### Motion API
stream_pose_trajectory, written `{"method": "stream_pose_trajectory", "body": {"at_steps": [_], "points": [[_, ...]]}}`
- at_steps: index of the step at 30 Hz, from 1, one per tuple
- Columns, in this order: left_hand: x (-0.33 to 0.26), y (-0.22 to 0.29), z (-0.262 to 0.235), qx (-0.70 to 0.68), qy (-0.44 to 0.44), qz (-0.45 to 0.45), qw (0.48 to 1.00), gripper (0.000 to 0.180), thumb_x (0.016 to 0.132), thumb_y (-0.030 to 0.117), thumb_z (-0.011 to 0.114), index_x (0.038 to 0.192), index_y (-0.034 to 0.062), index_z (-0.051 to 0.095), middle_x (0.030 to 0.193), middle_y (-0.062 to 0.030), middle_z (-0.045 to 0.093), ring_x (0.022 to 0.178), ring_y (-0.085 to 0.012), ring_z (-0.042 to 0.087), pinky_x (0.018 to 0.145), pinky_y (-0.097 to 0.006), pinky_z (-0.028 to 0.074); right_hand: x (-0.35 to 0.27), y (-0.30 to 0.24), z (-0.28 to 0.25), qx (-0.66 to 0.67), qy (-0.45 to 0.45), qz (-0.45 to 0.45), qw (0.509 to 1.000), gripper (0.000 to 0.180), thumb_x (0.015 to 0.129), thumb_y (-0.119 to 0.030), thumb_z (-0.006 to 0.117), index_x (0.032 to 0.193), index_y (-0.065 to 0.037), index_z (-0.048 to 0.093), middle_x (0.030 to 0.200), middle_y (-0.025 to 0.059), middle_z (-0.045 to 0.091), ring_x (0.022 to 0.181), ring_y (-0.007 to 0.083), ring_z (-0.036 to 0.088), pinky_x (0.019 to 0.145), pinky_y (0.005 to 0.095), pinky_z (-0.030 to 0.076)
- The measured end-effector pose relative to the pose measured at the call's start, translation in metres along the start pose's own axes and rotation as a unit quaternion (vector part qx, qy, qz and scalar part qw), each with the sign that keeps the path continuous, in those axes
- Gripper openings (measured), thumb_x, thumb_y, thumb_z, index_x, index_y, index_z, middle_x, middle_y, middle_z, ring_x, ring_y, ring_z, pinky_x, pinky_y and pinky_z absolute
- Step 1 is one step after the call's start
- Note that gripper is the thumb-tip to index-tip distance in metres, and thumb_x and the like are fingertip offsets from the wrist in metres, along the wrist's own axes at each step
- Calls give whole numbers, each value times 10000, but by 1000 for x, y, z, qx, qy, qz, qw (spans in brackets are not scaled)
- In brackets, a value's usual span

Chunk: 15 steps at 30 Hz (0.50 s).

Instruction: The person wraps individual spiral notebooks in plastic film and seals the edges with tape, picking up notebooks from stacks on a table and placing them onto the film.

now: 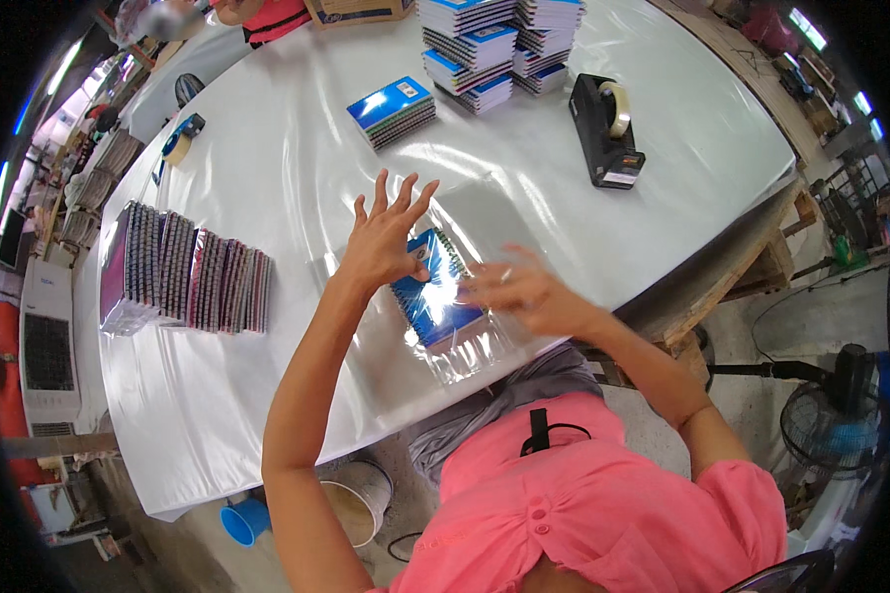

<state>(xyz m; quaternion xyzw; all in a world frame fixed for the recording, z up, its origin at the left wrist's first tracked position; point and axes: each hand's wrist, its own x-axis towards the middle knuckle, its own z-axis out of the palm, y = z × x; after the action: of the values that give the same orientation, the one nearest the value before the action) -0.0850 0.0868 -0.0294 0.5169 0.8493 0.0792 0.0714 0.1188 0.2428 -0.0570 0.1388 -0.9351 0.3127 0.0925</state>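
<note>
A blue spiral notebook [427, 306] lies in a clear plastic sleeve [470, 358] near the table's front edge, with light glaring off its cover. My left hand [384, 242] is open over its upper left part, fingers spread upward and the thumb resting on the cover. At the notebook's right side is my right hand [524, 295], smeared by motion. Its fingers reach toward the notebook's spiral edge, and I cannot make out whether they pinch the plastic.
On the white-covered table [297, 128] stand a row of spiral notebooks [193, 267] at left, a short blue stack [394, 111], taller stacks [489, 44] and a black tape dispenser [606, 133]. A tape roll [178, 146] lies far left. Below are buckets [361, 499]; a fan [831, 415] stands right.
</note>
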Motion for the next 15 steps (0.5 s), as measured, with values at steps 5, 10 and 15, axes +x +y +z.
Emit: {"method": "stream_pose_trajectory", "body": {"at_steps": [5,10,15], "points": [[16,10,-1,-2,-45,-1,999,1305,375,139,888,1499,323,250,1564,-84,235,1456,-382,85,1113,-660,152,-37,112,-124,105,440,319,833,129,807,-116,702,867,-7,738,850,78,713,779,137,635,725,303,489],[24,1,3,-18,-73,4,997,1375,317,139,887,1507,322,223,1571,-106,214,1455,-412,39,1085,-696,136,-41,186,-179,210,371,528,735,373,721,-298,832,933,-10,724,1021,140,673,1065,284,566,899,516,420],[29,-5,10,-43,-72,2,996,1418,283,161,892,1510,329,201,1574,-111,202,1450,-428,31,1072,-711,142,-41,188,-179,358,325,548,683,292,739,-281,835,901,-78,703,1036,70,646,1052,238,546,900,535,430]]}}
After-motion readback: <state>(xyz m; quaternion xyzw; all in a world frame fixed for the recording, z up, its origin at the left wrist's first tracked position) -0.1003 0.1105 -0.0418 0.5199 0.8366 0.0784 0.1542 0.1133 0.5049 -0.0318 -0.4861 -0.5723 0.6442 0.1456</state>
